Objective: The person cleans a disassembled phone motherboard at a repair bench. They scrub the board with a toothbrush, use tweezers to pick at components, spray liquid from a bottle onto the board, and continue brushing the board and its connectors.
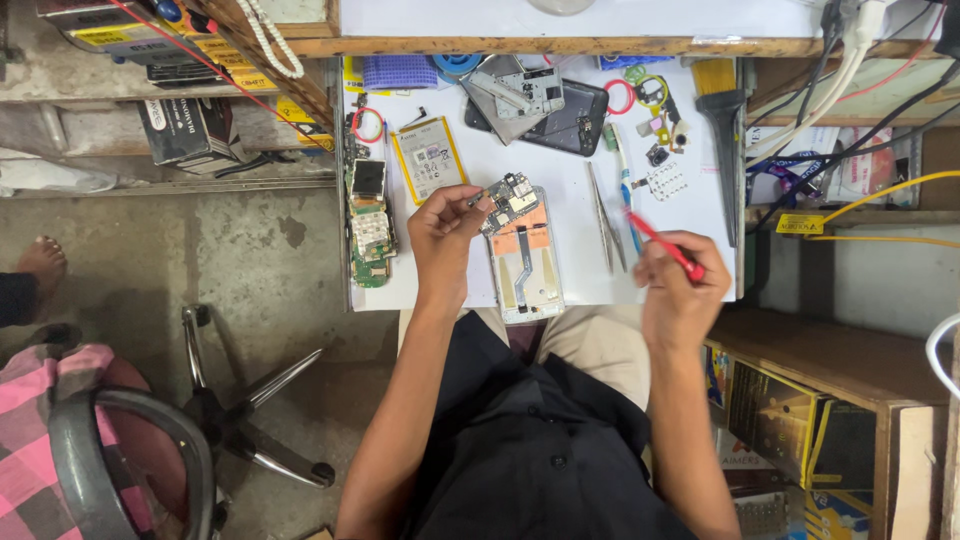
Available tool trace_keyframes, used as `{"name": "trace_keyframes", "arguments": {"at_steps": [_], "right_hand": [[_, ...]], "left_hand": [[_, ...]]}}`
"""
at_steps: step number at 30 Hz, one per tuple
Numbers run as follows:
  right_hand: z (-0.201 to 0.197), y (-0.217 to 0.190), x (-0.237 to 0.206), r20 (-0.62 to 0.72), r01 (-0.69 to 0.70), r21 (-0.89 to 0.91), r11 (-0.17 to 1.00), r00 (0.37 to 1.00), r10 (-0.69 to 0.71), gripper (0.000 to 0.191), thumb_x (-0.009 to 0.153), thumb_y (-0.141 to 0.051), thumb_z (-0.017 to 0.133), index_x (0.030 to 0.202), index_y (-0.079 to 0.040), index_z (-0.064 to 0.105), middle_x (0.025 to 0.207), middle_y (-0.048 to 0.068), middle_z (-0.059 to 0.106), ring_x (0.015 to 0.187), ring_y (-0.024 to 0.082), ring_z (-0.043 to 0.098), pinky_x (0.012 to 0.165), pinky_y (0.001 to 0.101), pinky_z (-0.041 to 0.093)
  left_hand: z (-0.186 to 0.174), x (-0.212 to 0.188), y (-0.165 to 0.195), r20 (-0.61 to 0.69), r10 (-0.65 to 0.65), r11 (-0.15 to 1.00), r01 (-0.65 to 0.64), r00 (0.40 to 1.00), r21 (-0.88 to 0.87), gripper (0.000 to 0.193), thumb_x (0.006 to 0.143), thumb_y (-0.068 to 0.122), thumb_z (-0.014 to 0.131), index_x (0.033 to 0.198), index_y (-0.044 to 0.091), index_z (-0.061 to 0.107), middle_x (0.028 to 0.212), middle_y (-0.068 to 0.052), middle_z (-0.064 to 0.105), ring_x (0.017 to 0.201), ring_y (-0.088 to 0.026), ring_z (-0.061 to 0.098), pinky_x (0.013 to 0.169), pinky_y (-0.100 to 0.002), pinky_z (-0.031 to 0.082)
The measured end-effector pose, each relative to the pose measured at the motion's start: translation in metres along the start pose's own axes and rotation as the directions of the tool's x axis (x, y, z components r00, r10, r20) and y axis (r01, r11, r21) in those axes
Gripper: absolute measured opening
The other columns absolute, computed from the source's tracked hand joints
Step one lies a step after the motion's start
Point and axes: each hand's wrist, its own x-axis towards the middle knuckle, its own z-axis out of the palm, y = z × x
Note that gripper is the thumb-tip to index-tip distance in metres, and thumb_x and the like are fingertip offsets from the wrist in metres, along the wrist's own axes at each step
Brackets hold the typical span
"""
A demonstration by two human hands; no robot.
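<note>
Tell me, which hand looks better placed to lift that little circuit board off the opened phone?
Probably the left hand: its fingertips already pinch the circuit board over the top of the opened phone. The right hand sits off to the side, busy gripping a red tool.

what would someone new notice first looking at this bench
Probably the opened phone frame lying mid-table on the white worktop, with the left hand lifting a small circuit board over its top end. Next, the right hand at the table's near right edge gripping a red-handled tool. Farther back lie a loose battery and a dark phone.
</note>
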Motion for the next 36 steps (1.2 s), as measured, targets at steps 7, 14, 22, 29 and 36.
{"name": "trace_keyframes", "arguments": {"at_steps": [7,14,22,29,36], "right_hand": [[-0.033,-0.01,0.012,0.0,0.249,-0.731,0.635,0.931,-0.366,0.014,0.097,0.008,0.076,0.109,0.006,0.067,0.102,0.016,0.072,0.083,0.018,0.069,0.071,0.0338,0.055],[-0.025,-0.002,0.012,0.051,0.188,-0.956,0.223,0.86,-0.507,0.014,0.088,0.004,0.084,0.094,0.002,0.071,0.083,0.014,0.058,0.068,0.025,0.055,0.059,0.0379,0.044],[0.018,-0.023,-0.028,0.09,0.206,-0.865,0.457,0.961,-0.262,0.01,0.095,-0.008,0.078,0.089,-0.001,0.074,0.08,0.006,0.073,0.055,0.01,0.054,0.052,0.0279,0.042],[0.039,0.011,-0.078,-0.05,-0.359,-0.745,0.562,0.87,0.49,0.028,0.089,-0.025,0.078,0.094,0.003,0.077,0.07,0.012,0.072,0.045,0.007,0.054,0.041,0.0236,0.041],[0.024,0.045,-0.078,0.017,-0.648,-0.198,0.735,0.748,0.664,0.027,0.098,-0.018,0.071,0.086,0.006,0.068,0.089,0.017,0.08,0.049,0.01,0.056,0.043,0.0231,0.035]], "left_hand": [[-0.003,0.003,-0.004,0.004,0.001,1.0,-0.001,1.0,0.006,0.013,0.093,-0.001,0.074,0.105,-0.001,0.071,0.084,0.0,0.065,0.08,-0.007,0.063,0.073,-0.024,0.053],[-0.008,0.005,-0.002,0.022,-0.02,1.0,0.019,1.0,0.004,0.012,0.092,0.0,0.073,0.104,-0.001,0.07,0.086,-0.001,0.069,0.085,-0.008,0.069,0.075,-0.024,0.055],[-0.01,0.006,-0.005,0.031,-0.012,1.0,0.011,0.999,0.013,0.014,0.093,0.0,0.076,0.106,-0.001,0.071,0.087,-0.001,0.069,0.081,-0.007,0.064,0.073,-0.023,0.052],[-0.015,0.008,-0.004,0.034,-0.024,1.0,0.024,0.999,-0.003,0.014,0.093,0.003,0.075,0.107,0.001,0.07,0.09,-0.002,0.072,0.087,-0.008,0.07,0.075,-0.023,0.053],[-0.016,0.007,-0.003,0.022,-0.033,0.999,0.032,0.999,0.01,0.016,0.093,0.002,0.075,0.108,0.0,0.071,0.093,-0.004,0.075,0.086,-0.008,0.069,0.072,-0.023,0.05]]}}
